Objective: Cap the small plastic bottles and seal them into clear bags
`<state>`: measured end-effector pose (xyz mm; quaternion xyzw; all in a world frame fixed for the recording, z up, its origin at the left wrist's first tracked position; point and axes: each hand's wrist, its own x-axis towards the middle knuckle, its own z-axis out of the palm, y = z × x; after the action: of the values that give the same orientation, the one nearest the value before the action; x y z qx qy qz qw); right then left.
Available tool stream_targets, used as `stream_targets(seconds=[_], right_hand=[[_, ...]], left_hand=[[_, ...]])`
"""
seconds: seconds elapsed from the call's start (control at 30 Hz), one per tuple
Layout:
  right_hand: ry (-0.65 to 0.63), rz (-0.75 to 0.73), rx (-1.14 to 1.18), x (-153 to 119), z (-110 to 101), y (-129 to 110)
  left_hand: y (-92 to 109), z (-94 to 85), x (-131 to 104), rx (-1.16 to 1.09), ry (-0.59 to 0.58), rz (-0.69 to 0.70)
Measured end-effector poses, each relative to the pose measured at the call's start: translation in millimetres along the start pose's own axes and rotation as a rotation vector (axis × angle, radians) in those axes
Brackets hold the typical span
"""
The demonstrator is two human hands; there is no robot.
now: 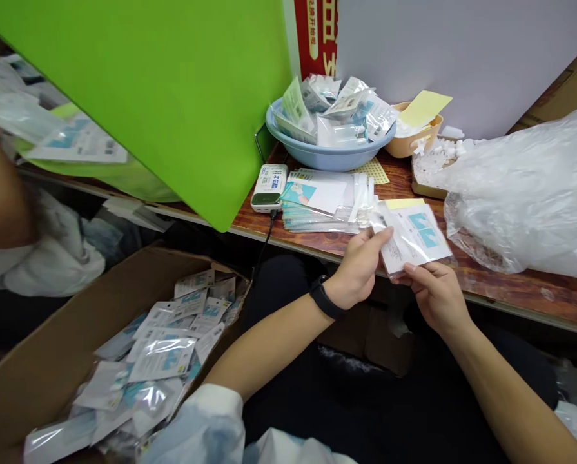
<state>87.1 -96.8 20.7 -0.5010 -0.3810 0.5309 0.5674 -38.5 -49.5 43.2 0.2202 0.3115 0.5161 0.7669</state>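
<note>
A flat clear packet [411, 238] with a white card and blue pictures is held between both hands over the table's front edge. My left hand [360, 267], with a black band on its wrist, pinches the packet's left side between thumb and fingers. At the lower right edge of the same packet, my right hand [436, 290] grips it with the thumb on top. Just left of the packet lies a stack of flat packets [317, 200] on the wooden table. A yellow sheet [404, 203] shows behind the held packet.
Behind the stack stands a blue basin [331, 154] full of packets. A white device [269, 187] with a cable, an orange basket [414, 142] and a big plastic bag [534, 193] surround it. A cardboard box [89, 309] of packets sits lower left, below a green panel [172, 84].
</note>
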Motion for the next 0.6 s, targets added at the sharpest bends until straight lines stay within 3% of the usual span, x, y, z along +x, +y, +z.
stream_targets(seconds=[0.23, 0.37, 0.43, 0.53, 0.6], right_hand=[[-0.102, -0.022, -0.078, -4.7, 13.9, 18.2], [-0.215, -0.114, -0.384, -13.2, 15.0, 13.0], [-0.170, -0.344, -0.620, -19.9, 8.4, 1.6], [0.122, -0.826, -0.832, -27.0, -3.9, -21.3], [0.215, -0.975, -0.903, -26.9, -7.3, -35.5]], left_hand=[[22.3, -7.4, 6.1, -0.077, -0.035, 0.065], [39.8, -16.6, 3.2, -0.011, -0.095, 0.142], [47.9, -21.3, 0.1, 0.077, -0.134, 0.176], [54.5, -26.7, -6.6, 0.320, -0.242, 0.181], [55.4, -28.6, -11.2, 0.510, -0.352, 0.162]])
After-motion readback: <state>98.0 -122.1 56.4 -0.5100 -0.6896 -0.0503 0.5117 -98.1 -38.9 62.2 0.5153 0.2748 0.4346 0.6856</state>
